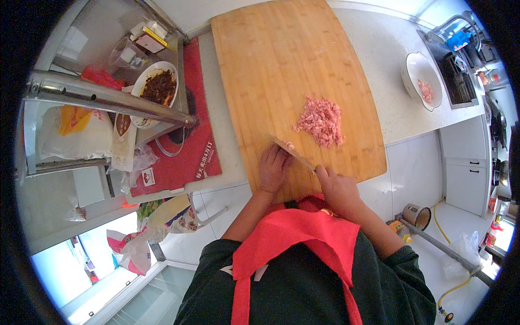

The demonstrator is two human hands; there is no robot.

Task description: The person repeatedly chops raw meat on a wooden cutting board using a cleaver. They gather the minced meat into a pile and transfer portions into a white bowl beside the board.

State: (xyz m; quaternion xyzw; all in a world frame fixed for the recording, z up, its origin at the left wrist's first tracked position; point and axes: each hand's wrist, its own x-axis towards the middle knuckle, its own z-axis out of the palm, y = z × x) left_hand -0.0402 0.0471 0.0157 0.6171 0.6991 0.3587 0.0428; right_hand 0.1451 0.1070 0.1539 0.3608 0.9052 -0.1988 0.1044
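Note:
My right hand (339, 187) grips the handle of a kitchen knife (300, 157), whose blade is seen nearly edge-on and slants up to the left. Close against the near side of the blade is my left hand (272, 170), fingers bent; whatever lies under them is hidden. A small scrap of meat (289, 145) shows at the blade's far side. Beyond the knife, a loose heap of chopped pink raw meat (320, 121) lies on the large wooden cutting board (280, 69). Both hands are over the board's near part.
On the right counter (365, 44) stands a white bowl (412, 73) with some pink meat, near a sink (459, 81). At left, a metal shelf post (109, 99) crosses before a bowl of dark paste (158, 87). A red mat (203, 134) lies beside the board.

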